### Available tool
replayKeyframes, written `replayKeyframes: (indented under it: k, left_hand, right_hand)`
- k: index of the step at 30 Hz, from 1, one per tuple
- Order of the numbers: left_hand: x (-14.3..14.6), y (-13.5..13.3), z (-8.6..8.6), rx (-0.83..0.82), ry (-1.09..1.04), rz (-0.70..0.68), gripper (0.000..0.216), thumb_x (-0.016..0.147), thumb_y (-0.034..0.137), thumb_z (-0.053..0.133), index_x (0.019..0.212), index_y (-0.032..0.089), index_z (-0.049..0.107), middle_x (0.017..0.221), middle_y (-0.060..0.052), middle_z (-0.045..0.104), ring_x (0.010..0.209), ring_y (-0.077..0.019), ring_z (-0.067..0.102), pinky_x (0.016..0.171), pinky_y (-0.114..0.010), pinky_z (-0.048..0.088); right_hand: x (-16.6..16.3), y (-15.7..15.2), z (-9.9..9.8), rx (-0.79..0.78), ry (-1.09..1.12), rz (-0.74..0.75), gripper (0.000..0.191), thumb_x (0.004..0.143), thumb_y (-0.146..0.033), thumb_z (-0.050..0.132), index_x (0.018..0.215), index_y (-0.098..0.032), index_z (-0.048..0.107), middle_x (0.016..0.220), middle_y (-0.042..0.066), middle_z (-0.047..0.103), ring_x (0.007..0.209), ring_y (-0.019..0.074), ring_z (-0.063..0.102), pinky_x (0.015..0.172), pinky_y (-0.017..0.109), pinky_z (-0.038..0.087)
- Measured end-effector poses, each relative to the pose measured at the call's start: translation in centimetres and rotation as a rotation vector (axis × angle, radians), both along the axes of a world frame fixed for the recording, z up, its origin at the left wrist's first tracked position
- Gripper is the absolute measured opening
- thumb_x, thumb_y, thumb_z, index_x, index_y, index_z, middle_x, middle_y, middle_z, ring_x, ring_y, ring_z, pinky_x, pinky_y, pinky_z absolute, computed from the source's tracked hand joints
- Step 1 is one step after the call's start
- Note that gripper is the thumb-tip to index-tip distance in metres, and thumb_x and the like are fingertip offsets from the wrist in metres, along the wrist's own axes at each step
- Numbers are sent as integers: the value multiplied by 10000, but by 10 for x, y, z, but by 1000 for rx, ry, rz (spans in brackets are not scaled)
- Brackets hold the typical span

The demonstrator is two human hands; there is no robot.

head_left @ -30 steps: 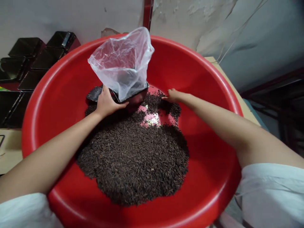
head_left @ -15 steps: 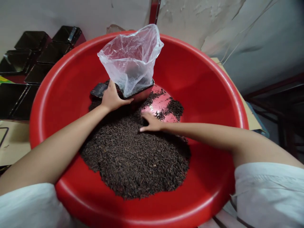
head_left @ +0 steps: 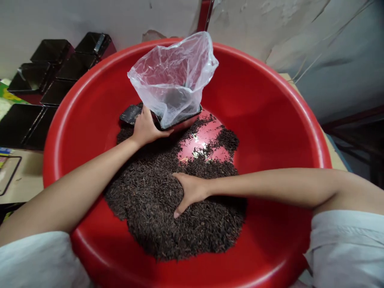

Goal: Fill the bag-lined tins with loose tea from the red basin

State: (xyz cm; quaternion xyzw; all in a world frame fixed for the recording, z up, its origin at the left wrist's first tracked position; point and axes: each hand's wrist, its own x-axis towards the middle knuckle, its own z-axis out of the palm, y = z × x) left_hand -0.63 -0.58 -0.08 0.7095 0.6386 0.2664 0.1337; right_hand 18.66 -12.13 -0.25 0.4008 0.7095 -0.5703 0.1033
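A large red plastic tub [head_left: 288, 120] holds a heap of dark loose tea leaves [head_left: 168, 232]. My left hand [head_left: 148, 128] grips the near left corner of a dark square tin [head_left: 184, 123], which sits tilted at the back of the heap. A clear plastic bag [head_left: 177, 80] lines the tin, its mouth standing wide above the rim. My right hand [head_left: 192, 192] rests in the middle of the leaves, thumb and fingers spread, some fingertips sunk out of sight. Left of my left hand, a small black scoop-like piece [head_left: 130, 115] lies on the leaves.
Several dark square tins [head_left: 51, 52] stand to the left of the tub, by the wall. A black rectangular frame [head_left: 12, 172] lies on the tan surface at far left. A patch of bare tub floor [head_left: 199, 142] shows beyond my right hand.
My right hand has moved toward me, from the edge of the bare patch into the middle of the heap, its fingers spreading. My left hand keeps its hold on the tin. The view has shifted slightly.
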Motion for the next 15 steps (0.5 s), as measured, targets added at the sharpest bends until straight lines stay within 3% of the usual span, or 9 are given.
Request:
replayKeyframes:
  k: [2,4,7,10,15]
  left_hand:
    - [3,-3,2,17,5,-72,1072,448,565,813,1310,107,368,1319,-220,504,1233,-419,492,1089,-517,374]
    - [5,-5,5,47,2,-221,1012,440,556,801,1286,152,418,1296,-177,542,1224,-404,506,1088,-527,377]
    - [6,-7,9,76,-36,-450,888,469,571,743,1232,202,480,1256,-134,592,1231,-387,512,1070,-540,403]
    - [6,-7,11,62,-60,-498,808,496,616,691,1181,224,518,1251,-129,615,1225,-388,523,1081,-565,392]
    - [6,-8,13,-16,-59,-477,922,400,612,748,1172,163,522,1323,-183,571,1251,-407,499,1146,-559,337]
  right_hand:
    - [-3,-8,2,-17,36,-158,789,464,-247,836,1171,-32,561,1131,160,644,1012,282,616,951,400,488]
    - [-6,-12,-1,-99,99,-334,506,513,-207,774,975,-76,616,941,86,686,838,214,631,830,362,526]
    - [-8,-14,-3,-213,169,-486,392,504,-202,741,865,-118,612,877,46,668,786,170,603,791,332,515]
    - [-9,-14,9,-287,232,-500,350,492,-191,728,817,-144,607,821,2,634,758,138,570,774,300,487]
    - [-8,-17,48,-405,271,-344,237,526,-203,728,690,-169,561,646,-81,533,605,72,477,609,224,426]
